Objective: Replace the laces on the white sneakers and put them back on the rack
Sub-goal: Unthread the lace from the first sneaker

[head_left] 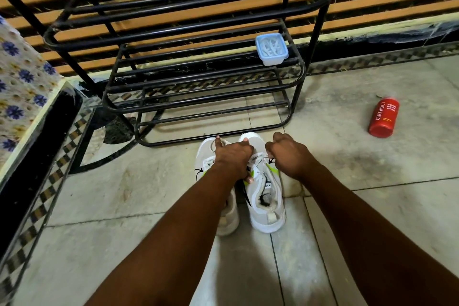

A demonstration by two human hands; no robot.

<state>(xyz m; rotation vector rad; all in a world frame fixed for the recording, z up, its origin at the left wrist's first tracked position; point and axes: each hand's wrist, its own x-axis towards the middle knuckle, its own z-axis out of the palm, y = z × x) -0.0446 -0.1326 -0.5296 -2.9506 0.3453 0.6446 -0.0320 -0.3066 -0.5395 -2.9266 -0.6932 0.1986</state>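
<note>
Pale stone tiles (372, 218) with dark joints cover the floor, edged by a chequered border along a slatted wall. On them stands a black tubular rack (188, 30), its tiers bare but for one small item. To the person's left a floral cloth (22, 77) drapes something bulky. The white sneakers sit side by side on the floor just in front of the rack's lowest bar, toes toward it. The left sneaker (229, 221) is partly hidden under a forearm, while the right sneaker (267, 206) is in plain view, its collar lining dark and frayed-looking. A red bottle (383, 117) lies on its side well apart to the right. A pale blue container (272, 49), holding what look like coiled white laces, rests on a middle tier. The left hand (233, 156) is curled over the right sneaker's throat, thumb underneath, seemingly steadying the shoe; whether it also traps lace cannot be told. The right hand (288, 154) is closed in a fist, pinching a white lace (259, 155) drawn up from the eyelets. By their looks the shoes are light and soft-sided, best braced at the midfoot or lifted by the heel collar. The lace is limp, thin and likely slippery, so it is best taken near its stiff tip
</note>
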